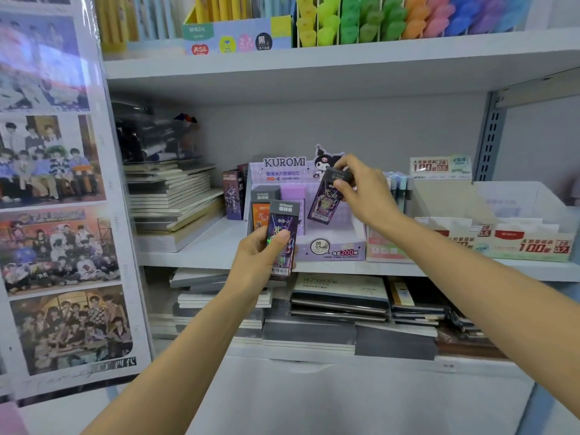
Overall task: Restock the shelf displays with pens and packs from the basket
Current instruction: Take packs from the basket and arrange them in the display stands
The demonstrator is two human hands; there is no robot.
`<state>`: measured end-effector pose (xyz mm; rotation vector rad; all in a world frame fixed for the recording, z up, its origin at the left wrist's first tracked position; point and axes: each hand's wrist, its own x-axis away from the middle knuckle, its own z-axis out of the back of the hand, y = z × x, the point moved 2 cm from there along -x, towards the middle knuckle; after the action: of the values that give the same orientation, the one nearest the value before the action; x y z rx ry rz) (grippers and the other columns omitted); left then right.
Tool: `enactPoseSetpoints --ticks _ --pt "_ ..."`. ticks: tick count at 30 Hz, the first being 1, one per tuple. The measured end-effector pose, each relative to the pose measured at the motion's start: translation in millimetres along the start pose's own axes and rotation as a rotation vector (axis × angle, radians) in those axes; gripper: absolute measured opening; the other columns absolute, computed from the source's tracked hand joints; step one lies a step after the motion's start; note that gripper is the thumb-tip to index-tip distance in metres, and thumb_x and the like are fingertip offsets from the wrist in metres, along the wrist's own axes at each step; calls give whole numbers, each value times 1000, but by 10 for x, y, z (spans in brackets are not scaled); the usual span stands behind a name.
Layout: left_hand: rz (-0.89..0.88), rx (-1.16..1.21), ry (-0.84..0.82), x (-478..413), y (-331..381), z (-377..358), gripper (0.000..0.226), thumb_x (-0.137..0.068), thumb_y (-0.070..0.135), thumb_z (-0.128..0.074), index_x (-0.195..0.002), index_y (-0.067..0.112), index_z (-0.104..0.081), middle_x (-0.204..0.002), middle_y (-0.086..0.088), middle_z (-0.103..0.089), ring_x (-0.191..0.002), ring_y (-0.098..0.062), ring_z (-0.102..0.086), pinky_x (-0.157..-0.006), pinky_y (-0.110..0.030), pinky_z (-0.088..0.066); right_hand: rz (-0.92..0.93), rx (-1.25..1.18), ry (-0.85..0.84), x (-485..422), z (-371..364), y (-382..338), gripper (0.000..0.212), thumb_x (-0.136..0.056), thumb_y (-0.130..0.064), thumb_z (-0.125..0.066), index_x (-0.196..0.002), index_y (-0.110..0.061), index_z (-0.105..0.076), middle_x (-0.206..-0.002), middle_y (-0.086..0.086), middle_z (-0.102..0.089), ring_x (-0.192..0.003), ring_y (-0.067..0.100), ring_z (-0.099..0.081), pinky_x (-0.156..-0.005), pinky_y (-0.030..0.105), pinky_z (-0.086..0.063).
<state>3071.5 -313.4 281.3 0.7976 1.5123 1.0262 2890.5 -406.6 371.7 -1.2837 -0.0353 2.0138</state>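
Head view: at nine o'clock a sheet of group photos [56, 183] hangs beside the shelving. At ten o'clock from the left hand [254, 262], a stack of notebooks [175, 199] lies on the middle shelf [213, 249]. That hand grips a dark pack [284, 233] upright, thumb across its front, fingers curled behind. At one o'clock from it stands the lilac Kuromi display box [332, 249], more packs [263, 199] upright inside. Over the box, the right hand [364, 196] pinches a second dark pack [323, 202] by its top, tilted; whether it touches the box is unclear. At three o'clock sit beige display boxes [502, 243].
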Motion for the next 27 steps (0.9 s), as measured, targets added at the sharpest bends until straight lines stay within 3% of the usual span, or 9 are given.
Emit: enactPoseSetpoints --ticks 2,5,8,11,14,17,22,25,27 --pt "26 -16 6 -44 -30 -29 17 -97 26 -56 -109 20 -67 -98 -2 -76 -87 -21 -73 -71 -31 -59 2 47 -49 -8 -65 31 16 -94 -9 -58 -109 -10 -55 -99 10 -68 -80 22 -61 -74 35 -51" --pt "49 -37 40 -75 -81 7 21 -97 27 -56 -114 18 -66 -103 -4 -75 -93 -22 -72 -82 -39 -59 14 85 -105 -6 -173 81 14 -94 -10 -59 -108 -11 -55 -89 8 -65 -66 13 -53 -62 26 -38" --pt "39 -73 53 -90 -103 74 24 -97 27 -56 -115 14 -65 -103 -6 -74 -92 -23 -72 -81 -39 -60 33 81 -134 -38 -235 65 13 -94 -11 -59 -105 -16 -55 -73 -5 -57 -59 2 -49 -51 14 -32" --pt "20 -79 105 -90 -100 165 19 -98 25 -56 -110 15 -66 -99 -8 -74 -86 -22 -71 -75 -34 -59 43 45 -171 -85 -285 -12 13 -94 -11 -59 -105 -16 -55 -77 -1 -61 -63 7 -56 -56 23 -41" --pt "22 -69 168 -80 -97 270 17 -98 25 -56 -109 17 -65 -101 -8 -73 -89 -23 -72 -75 -35 -57 49 -20 -207 -92 -368 -108 14 -94 -8 -58 -107 -13 -55 -89 5 -62 -79 23 -64 -73 40 -57" --pt "21 -77 181 -64 -89 327 19 -98 24 -55 -111 15 -66 -102 -7 -74 -90 -22 -72 -78 -34 -56 57 -32 -231 -114 -411 -156 16 -94 -7 -58 -109 -11 -55 -90 3 -60 -85 25 -64 -79 45 -57" --pt "18 -82 166 -73 -87 342 16 -98 23 -55 -105 16 -68 -102 -9 -74 -94 -26 -71 -85 -39 -57 33 7 -227 -213 -394 -99 18 -93 -8 -59 -111 -12 -60 -93 7 -64 -80 21 -57 -79 40 -52" --pt "24 -66 156 -78 -93 349 25 -98 25 -56 -115 10 -66 -97 -7 -74 -83 -18 -73 -73 -28 -58 58 34 -233 -232 -470 -113 24 -92 -11 -62 -115 -16 -61 -99 5 -65 -82 16 -54 -76 25 -40" --pt "26 -62 144 -79 -94 353 27 -97 25 -56 -117 9 -64 -97 -7 -74 -79 -14 -72 -69 -24 -57 68 7 -206 -233 -515 -128 27 -91 -9 -63 -116 -18 -60 -92 0 -61 -78 13 -54 -77 26 -43"
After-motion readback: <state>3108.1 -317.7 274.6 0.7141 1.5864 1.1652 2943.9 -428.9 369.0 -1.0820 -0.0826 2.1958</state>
